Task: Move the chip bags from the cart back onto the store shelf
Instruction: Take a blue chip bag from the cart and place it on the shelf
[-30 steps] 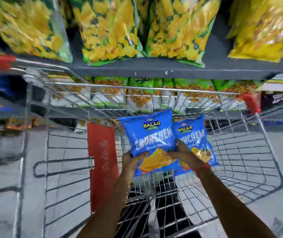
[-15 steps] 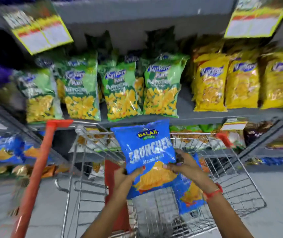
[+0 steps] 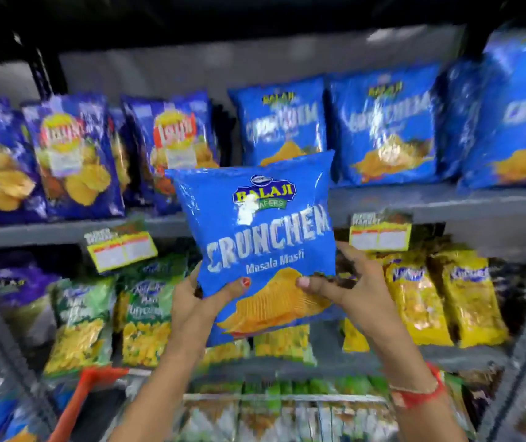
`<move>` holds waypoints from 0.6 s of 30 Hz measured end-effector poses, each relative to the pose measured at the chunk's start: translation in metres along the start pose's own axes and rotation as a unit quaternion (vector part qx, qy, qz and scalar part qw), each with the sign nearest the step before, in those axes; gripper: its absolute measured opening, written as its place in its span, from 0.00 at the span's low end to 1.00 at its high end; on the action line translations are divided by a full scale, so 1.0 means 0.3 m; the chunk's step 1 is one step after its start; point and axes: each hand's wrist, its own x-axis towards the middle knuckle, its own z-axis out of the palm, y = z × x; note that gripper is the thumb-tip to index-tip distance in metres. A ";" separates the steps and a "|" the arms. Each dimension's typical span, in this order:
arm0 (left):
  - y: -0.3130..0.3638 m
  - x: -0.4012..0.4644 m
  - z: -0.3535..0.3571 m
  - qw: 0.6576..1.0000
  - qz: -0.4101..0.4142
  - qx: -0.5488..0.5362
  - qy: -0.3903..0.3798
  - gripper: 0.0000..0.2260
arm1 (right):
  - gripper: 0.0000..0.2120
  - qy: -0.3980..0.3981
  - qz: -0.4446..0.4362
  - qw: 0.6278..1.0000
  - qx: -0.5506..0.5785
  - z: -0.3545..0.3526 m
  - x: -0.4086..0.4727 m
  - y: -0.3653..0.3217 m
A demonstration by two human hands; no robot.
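While upright, bag (image 3: 255, 231) between hands (image 3: 274, 291).

— Fixtures? 
— Grey metal shelf board (image 3: 446, 202), a second board (image 3: 383, 358) below it, pale back panel (image 3: 191, 68). 
— Labels? 
— Two yellow price tags (image 3: 121, 247) on the upper board's edge. 
— Light? 
— Dark above the top row.

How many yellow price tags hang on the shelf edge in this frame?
2. One price tag hangs left of the held bag, tilted; the other hangs to its right, above the yellow bags. The held bag may hide more.
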 end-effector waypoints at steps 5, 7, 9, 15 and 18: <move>0.164 0.189 0.108 0.997 0.074 -0.005 -0.035 0.19 | 0.28 0.037 -0.084 0.996 -0.001 -0.060 0.200 -0.141; 0.206 0.264 0.150 0.995 0.093 -0.007 -0.046 0.14 | 0.30 0.047 -0.109 0.993 -0.004 -0.083 0.266 -0.190; 0.237 0.334 0.192 0.993 0.103 -0.005 -0.055 0.12 | 0.21 0.054 -0.129 0.990 -0.013 -0.106 0.337 -0.233; 0.240 0.500 0.300 0.995 0.100 -0.003 -0.025 0.13 | 0.12 0.024 -0.114 0.993 -0.025 -0.137 0.561 -0.241; 0.173 0.546 0.315 0.996 0.086 0.007 -0.009 0.18 | 0.12 0.026 -0.084 0.995 -0.035 -0.131 0.629 -0.165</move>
